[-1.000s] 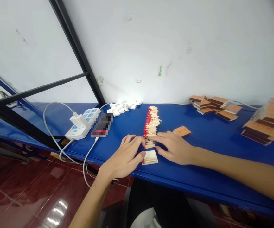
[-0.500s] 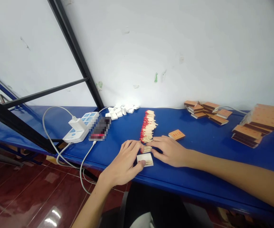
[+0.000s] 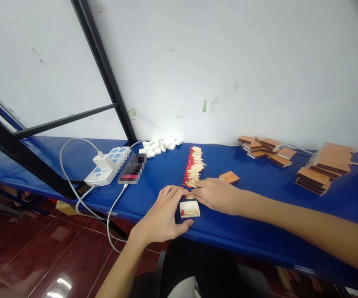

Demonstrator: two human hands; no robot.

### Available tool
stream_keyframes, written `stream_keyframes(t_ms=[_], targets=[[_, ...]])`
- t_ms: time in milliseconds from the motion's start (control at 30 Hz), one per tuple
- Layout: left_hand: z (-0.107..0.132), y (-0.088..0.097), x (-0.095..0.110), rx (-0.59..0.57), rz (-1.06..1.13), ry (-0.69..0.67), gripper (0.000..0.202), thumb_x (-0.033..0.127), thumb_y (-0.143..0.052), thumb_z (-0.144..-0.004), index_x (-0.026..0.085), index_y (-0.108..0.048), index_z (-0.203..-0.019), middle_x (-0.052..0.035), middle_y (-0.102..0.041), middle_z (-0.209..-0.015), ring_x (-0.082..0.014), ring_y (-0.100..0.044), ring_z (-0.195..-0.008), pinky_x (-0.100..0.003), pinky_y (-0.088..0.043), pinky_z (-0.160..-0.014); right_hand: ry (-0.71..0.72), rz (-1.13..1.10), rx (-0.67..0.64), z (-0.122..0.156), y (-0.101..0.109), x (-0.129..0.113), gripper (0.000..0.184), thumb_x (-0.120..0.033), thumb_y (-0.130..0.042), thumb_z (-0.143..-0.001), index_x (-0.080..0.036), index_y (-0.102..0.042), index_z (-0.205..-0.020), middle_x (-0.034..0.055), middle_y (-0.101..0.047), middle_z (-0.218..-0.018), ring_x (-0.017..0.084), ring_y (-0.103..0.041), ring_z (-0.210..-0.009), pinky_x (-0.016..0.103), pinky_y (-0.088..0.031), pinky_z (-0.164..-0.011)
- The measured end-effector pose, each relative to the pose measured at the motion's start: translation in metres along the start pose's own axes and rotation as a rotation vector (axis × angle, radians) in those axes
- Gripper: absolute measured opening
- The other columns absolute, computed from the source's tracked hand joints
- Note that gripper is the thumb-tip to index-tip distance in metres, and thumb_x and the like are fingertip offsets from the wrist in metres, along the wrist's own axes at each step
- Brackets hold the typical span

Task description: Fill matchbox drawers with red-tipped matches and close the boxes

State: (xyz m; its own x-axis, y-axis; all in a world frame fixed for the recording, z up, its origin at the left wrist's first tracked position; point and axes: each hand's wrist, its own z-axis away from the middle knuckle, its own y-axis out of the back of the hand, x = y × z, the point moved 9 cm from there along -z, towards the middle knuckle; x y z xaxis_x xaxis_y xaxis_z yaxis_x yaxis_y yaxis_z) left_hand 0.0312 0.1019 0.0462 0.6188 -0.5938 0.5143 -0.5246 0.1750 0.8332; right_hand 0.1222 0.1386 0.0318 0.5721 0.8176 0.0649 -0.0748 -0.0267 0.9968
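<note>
My left hand (image 3: 166,213) rests on the blue table, thumb spread from the fingers, around the left side of a small white matchbox tray (image 3: 194,205). Several red-tipped matches lie along the near side of that tray. Just beyond it, a small group of matches (image 3: 189,197) lies between my hands; the left fingertips are at the red heads. My right hand (image 3: 217,194) has its thumb and fingers closed at the pale ends of this group, partly covering them. A long row of loose matches (image 3: 194,165) stretches behind, towards the wall.
An orange matchbox (image 3: 229,177) lies beyond my right hand. More matchbox sleeves (image 3: 265,149) and a stacked pack (image 3: 327,167) are at the right. White trays (image 3: 160,147) are heaped by the wall. A power strip (image 3: 107,165), a phone (image 3: 133,167) and cables occupy the left.
My left thumb has lifted off the tray and moved to its near side, uncovering the matches inside. My right fingers have drawn together at the small group of matches.
</note>
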Motion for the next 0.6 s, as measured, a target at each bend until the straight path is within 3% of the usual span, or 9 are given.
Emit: stream_keyframes(t_ms=[100,233,333,400,467,600], targets=[[0.001,0.000,-0.001,0.009,0.013,-0.002,0.051,0.027,-0.074,-0.077,0.025,-0.049,-0.122,-0.0060,-0.056,-0.127,-0.0270,-0.044,-0.123,-0.043,-0.037,-0.108,0.074,0.113,-0.027,-0.002,-0.005,-0.010,0.021,-0.009,-0.050,-0.094,-0.012,-0.070,-0.090,0.0107,-0.068,-0.089,0.024,-0.065,-0.084,0.031,-0.039,-0.065],[0.004,0.001,-0.005,0.037,0.048,-0.005,0.056,0.031,-0.073,-0.081,0.026,-0.049,-0.130,-0.0073,-0.054,-0.134,-0.0268,-0.044,-0.128,-0.042,-0.038,-0.111,0.034,0.102,-0.031,-0.004,-0.002,-0.007,0.016,-0.013,-0.054,-0.094,-0.013,-0.070,-0.093,0.0110,-0.069,-0.091,0.023,-0.066,-0.078,0.030,-0.039,-0.064],[0.002,0.007,-0.014,0.099,0.090,0.023,0.041,0.032,-0.059,-0.093,0.024,-0.051,-0.132,-0.0092,-0.051,-0.139,-0.0246,-0.047,-0.130,-0.040,-0.040,-0.111,-0.015,0.045,-0.047,-0.005,0.004,-0.002,0.018,-0.016,-0.054,-0.096,-0.014,-0.071,-0.089,0.0099,-0.070,-0.088,0.021,-0.066,-0.075,0.029,-0.037,-0.063],[-0.005,0.013,-0.022,0.123,0.094,0.056,0.030,0.030,-0.046,-0.101,0.023,-0.057,-0.128,-0.0088,-0.057,-0.132,-0.0219,-0.054,-0.123,-0.036,-0.043,-0.108,-0.026,0.021,-0.069,-0.005,0.006,0.000,0.022,-0.016,-0.052,-0.096,-0.014,-0.071,-0.085,0.0101,-0.071,-0.087,0.022,-0.067,-0.075,0.029,-0.036,-0.062],[-0.016,0.017,-0.027,0.079,0.042,0.061,0.029,0.030,-0.041,-0.104,0.022,-0.065,-0.119,-0.0071,-0.064,-0.118,-0.0202,-0.060,-0.111,-0.033,-0.046,-0.101,-0.040,-0.011,-0.080,-0.006,0.006,0.001,0.024,-0.017,-0.051,-0.097,-0.014,-0.072,-0.086,0.0108,-0.071,-0.087,0.022,-0.067,-0.076,0.029,-0.035,-0.061],[-0.042,0.015,-0.022,-0.141,-0.139,0.000,0.029,0.036,-0.049,-0.102,0.022,-0.074,-0.105,-0.0048,-0.069,-0.102,-0.0181,-0.065,-0.094,-0.029,-0.049,-0.087,-0.123,-0.076,-0.106,-0.008,0.006,0.009,0.029,-0.022,-0.048,-0.100,-0.014,-0.072,-0.085,0.0117,-0.073,-0.087,0.023,-0.069,-0.078,0.028,-0.035,-0.060]])
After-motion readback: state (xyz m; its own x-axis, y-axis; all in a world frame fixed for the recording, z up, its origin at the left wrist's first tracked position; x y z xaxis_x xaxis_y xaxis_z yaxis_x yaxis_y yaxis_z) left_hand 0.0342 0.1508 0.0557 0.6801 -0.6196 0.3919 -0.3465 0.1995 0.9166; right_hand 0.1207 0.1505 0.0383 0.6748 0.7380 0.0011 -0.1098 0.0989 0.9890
